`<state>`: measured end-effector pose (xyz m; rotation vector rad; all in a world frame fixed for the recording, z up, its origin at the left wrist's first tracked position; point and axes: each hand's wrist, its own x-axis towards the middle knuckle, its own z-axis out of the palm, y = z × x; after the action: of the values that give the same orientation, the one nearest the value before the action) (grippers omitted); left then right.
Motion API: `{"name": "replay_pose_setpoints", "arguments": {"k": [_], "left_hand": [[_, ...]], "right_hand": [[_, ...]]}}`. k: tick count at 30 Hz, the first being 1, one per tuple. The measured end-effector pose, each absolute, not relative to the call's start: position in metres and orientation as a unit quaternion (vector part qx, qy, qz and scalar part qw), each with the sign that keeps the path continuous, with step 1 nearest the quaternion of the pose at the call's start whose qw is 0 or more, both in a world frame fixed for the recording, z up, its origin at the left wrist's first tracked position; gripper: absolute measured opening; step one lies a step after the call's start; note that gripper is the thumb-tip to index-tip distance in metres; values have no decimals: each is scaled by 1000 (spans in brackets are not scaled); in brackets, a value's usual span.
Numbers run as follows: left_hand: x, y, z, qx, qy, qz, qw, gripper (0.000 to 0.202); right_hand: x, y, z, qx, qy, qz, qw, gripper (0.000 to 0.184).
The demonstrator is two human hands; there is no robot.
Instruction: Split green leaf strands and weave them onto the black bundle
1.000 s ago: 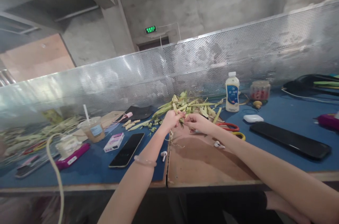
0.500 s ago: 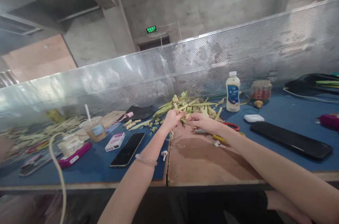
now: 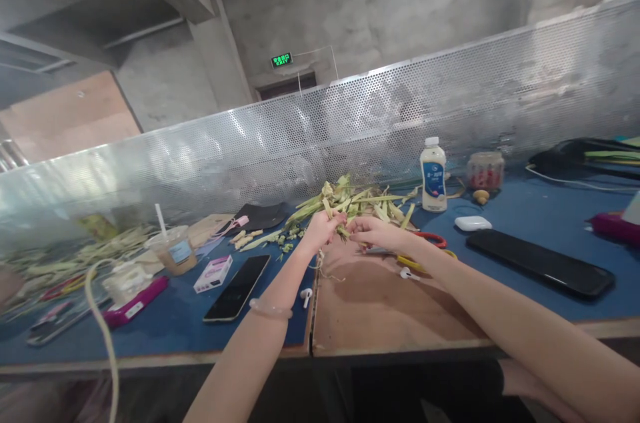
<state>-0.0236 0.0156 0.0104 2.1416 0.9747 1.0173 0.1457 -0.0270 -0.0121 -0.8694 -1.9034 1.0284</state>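
Fingers of the left hand [image 3: 323, 228] and right hand [image 3: 373, 231] pinch together on a leaf strip [image 3: 341, 231] above the table [image 3: 380, 303]; it looks light, limp and easily torn, best gripped near its base

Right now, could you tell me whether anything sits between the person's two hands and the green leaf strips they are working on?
Nothing visible does: the left hand and right hand both already grip the green leaf strips.

Dim indoor light, glare on mesh screen [image 3: 400, 116], edges warped/soft.
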Motion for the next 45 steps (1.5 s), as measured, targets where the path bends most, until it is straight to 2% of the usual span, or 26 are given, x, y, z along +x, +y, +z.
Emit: {"name": "replay_pose_setpoints", "arguments": {"k": [8, 13, 18, 26, 35, 45], "left_hand": [[-24, 14, 11, 807, 343, 369, 308, 38], [-19, 10, 13, 800, 346, 383, 306, 40], [-18, 8, 15, 793, 349, 399, 299, 50], [-19, 6, 14, 805, 341, 400, 276, 55], [-17, 9, 9, 819, 344, 390, 245, 48], [-12, 14, 6, 795, 356, 415, 263, 51]], "right_hand": [[136, -9, -27, -373, -727, 404, 412, 25], [125, -15, -26, -371, -709, 335, 497, 34], [118, -24, -23, -368, -696, 297, 540, 31], [116, -20, -27, -319, -669, 361, 566, 30], [119, -17, -24, -317, -683, 379, 538, 30], [125, -17, -19, -339, -699, 393, 491, 25]]}}
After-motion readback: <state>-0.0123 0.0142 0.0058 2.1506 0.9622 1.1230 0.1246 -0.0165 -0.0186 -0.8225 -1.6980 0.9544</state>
